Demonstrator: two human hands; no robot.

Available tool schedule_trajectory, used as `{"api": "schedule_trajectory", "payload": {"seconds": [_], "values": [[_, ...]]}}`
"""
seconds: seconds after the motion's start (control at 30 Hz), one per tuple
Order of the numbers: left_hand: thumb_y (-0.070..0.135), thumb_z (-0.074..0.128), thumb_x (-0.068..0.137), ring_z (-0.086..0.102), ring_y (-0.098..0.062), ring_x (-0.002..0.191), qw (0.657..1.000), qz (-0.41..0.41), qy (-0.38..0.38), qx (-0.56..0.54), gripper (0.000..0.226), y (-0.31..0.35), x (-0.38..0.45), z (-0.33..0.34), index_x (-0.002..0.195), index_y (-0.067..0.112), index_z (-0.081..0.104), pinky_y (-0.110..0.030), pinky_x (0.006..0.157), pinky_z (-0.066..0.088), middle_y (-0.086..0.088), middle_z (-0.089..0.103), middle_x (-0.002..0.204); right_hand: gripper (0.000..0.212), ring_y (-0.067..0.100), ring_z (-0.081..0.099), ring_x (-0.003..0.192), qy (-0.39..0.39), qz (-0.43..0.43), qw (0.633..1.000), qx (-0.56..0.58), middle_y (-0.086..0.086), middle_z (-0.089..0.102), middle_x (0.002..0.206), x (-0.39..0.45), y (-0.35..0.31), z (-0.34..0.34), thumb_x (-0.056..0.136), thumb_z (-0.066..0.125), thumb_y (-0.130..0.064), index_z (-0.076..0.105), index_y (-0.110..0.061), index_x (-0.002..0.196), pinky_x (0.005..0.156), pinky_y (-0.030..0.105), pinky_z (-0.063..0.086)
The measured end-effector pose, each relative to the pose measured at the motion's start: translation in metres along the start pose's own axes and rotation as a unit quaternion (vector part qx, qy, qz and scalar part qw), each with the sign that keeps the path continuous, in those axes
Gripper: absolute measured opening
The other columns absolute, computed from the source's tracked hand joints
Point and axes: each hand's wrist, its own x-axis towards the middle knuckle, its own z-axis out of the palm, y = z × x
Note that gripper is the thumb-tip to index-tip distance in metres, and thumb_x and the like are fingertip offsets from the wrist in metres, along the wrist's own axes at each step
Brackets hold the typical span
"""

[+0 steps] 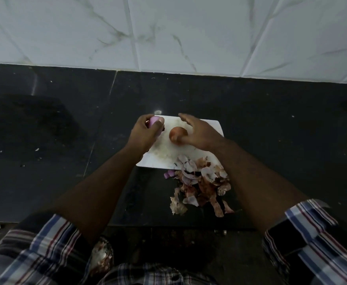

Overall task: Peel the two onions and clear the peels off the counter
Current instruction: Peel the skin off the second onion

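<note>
The right hand (pixel 197 131) hovers over the white cutting board (pixel 168 157) with fingers spread, gripping nothing. The left hand (pixel 148 130) curls around the peeled purple onion (pixel 155 121) at the board's far left corner. The heap of peels (pixel 201 186) spills off the board's near right edge. The brown onion (pixel 177 134) sits mid-board, round with no clear long axis, just left of the right palm; that hand is probably nearer.
</note>
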Motion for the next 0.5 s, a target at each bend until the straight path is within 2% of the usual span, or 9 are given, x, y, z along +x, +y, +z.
{"api": "schedule_trajectory", "payload": {"seconds": [0.07,0.13,0.2,0.33,0.4,0.5], "values": [[0.042,0.064,0.098,0.067,-0.015,0.104,1.000,-0.003,-0.001,0.003,0.040,-0.001,0.007,0.004,0.131,0.022,0.054,-0.034,0.080,0.058,0.001,0.069,0.115,0.095,0.010,0.048,0.129,-0.035,-0.012,0.999,-0.013,-0.005,0.047,0.149,0.007,0.002,0.011,0.070,0.087,-0.044,0.039,-0.026,0.150,0.104,0.025,0.040],[0.044,0.065,0.097,0.067,-0.016,0.107,1.000,-0.006,0.001,0.012,0.041,-0.002,0.012,0.005,0.131,0.025,0.054,-0.042,0.087,0.061,0.001,0.069,0.117,0.089,0.014,0.052,0.126,-0.021,-0.019,0.999,-0.029,-0.003,0.052,0.143,0.007,0.008,0.024,0.068,0.089,-0.036,0.045,-0.025,0.145,0.105,0.032,0.045],[0.048,0.063,0.097,0.068,-0.017,0.106,1.000,-0.010,0.000,0.021,0.040,-0.001,0.014,0.005,0.130,0.026,0.053,-0.047,0.086,0.061,0.003,0.071,0.112,0.077,0.012,0.056,0.118,0.006,-0.026,1.000,-0.006,-0.005,0.058,0.133,-0.002,0.016,0.032,0.068,0.088,-0.027,0.053,-0.026,0.137,0.103,0.035,0.048],[0.057,0.061,0.093,0.069,-0.017,0.102,0.999,-0.018,0.002,0.030,0.046,-0.002,0.018,0.005,0.127,0.027,0.056,-0.054,0.084,0.061,0.008,0.073,0.105,0.069,0.003,0.060,0.113,-0.067,-0.058,0.994,0.061,-0.013,0.062,0.126,-0.031,0.027,0.027,0.067,0.088,-0.032,0.060,-0.032,0.130,0.095,0.024,0.052],[0.063,0.061,0.086,0.069,-0.018,0.103,0.999,-0.021,0.001,0.033,0.055,-0.003,0.018,0.005,0.128,0.027,0.055,-0.056,0.083,0.061,0.007,0.073,0.108,0.062,0.001,0.062,0.108,0.002,-0.048,0.993,0.103,-0.018,0.063,0.120,-0.025,0.034,0.013,0.070,0.087,-0.027,0.062,-0.031,0.127,0.094,0.026,0.055],[0.073,0.058,0.075,0.066,-0.018,0.109,0.998,-0.013,-0.001,0.057,0.072,-0.006,0.016,0.007,0.131,0.028,0.054,-0.050,0.092,0.059,0.004,0.069,0.119,0.053,-0.002,0.061,0.101,0.103,-0.011,0.992,0.070,-0.026,0.060,0.112,-0.009,0.046,-0.002,0.079,0.082,-0.021,0.059,-0.031,0.126,0.094,0.029,0.054]]}}
